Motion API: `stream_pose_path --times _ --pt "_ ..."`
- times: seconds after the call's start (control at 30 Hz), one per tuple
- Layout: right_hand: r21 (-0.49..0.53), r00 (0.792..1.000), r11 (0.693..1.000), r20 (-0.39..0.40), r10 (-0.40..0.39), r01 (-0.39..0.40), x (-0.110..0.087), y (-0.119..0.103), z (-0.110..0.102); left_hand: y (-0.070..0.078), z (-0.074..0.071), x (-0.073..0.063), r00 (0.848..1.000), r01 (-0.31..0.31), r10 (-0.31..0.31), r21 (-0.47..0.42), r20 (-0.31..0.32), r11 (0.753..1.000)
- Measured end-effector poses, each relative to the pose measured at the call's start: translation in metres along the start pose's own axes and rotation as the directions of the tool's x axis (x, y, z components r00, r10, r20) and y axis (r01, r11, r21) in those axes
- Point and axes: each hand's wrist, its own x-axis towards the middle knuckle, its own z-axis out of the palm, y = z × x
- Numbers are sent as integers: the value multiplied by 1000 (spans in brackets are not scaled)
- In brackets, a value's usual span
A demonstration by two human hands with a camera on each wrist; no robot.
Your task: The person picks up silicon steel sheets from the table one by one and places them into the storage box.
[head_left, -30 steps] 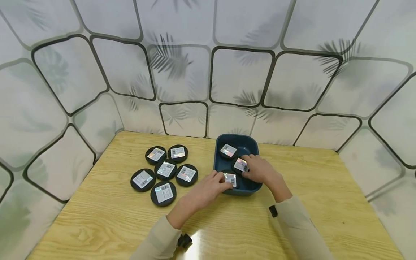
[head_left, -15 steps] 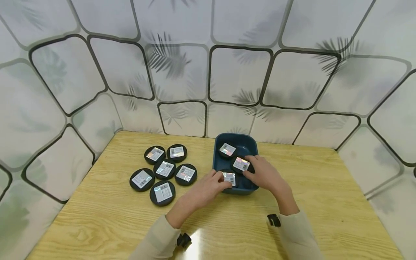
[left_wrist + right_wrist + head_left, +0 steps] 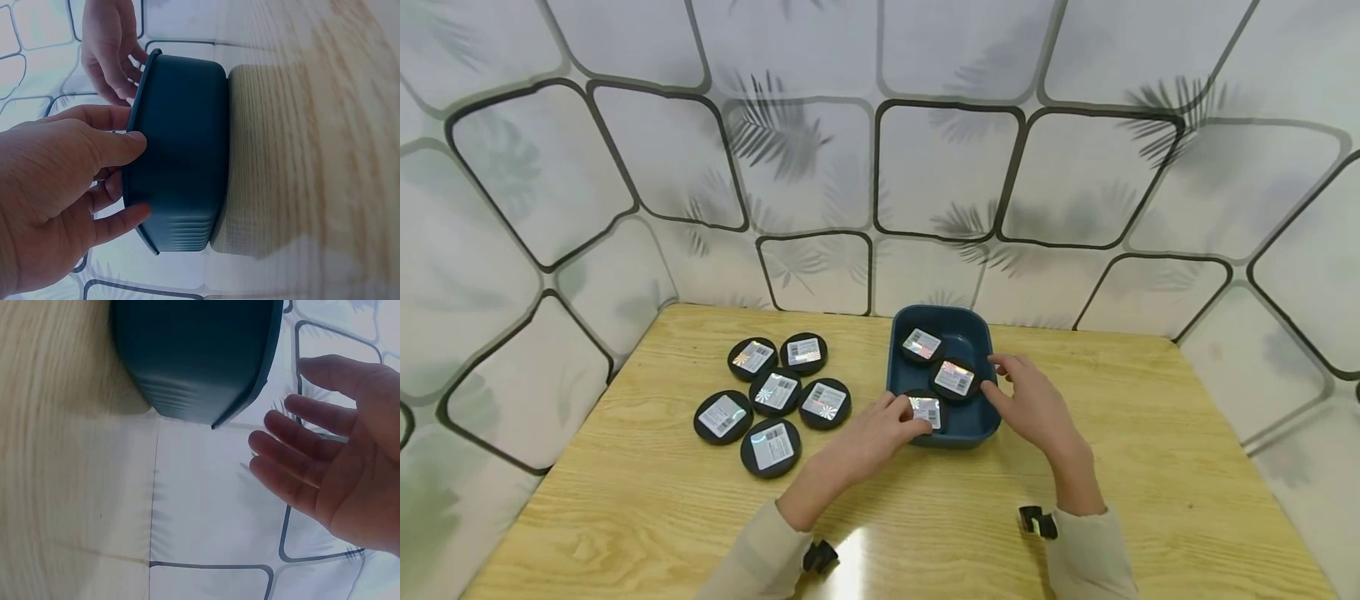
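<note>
A dark blue bin [image 3: 938, 317] holds three round black discs with silver barcode labels: a back one [image 3: 921, 344], a middle one [image 3: 955, 379] and a near one [image 3: 925, 410]. My left hand [image 3: 876, 437] reaches over the bin's near left corner, with curled fingers and thumb about the near disc, partly covering it. In the left wrist view, thumb and fingers of that hand [image 3: 69, 181] lie at the rim, and the disc is hidden. My right hand [image 3: 1033, 404] hovers by the right rim, fingers spread and holding nothing, as the right wrist view of the hand [image 3: 350, 444] confirms.
Several more labelled black discs [image 3: 775, 392] lie grouped on the wooden table [image 3: 647, 500], left of the bin. A patterned curtain [image 3: 820, 192] hangs behind and along both sides of the table.
My right hand has let go of the middle disc, which stays inside the bin, and has drawn back to the right. My left hand has kept its place at the near disc.
</note>
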Motion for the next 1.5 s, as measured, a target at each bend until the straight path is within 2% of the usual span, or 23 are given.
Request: stream_pose_path --times 0.23,0.9,1.37,1.5 --pt "-7 996 1000 -84 10 -11 -5 4 1 -2 1 -1 1000 3 -4 -3 -16 1000" --pt "-4 988 998 -145 61 -62 -9 6 -4 -1 3 -1 1000 -1 1 -4 -10 1000" --pt "-2 988 998 -139 64 -65 -10 5 -5 0 3 0 1000 17 -17 -14 5 1000" --pt "10 994 997 -86 71 -70 -10 6 -5 -1 3 0 1000 20 -20 -16 7 1000"
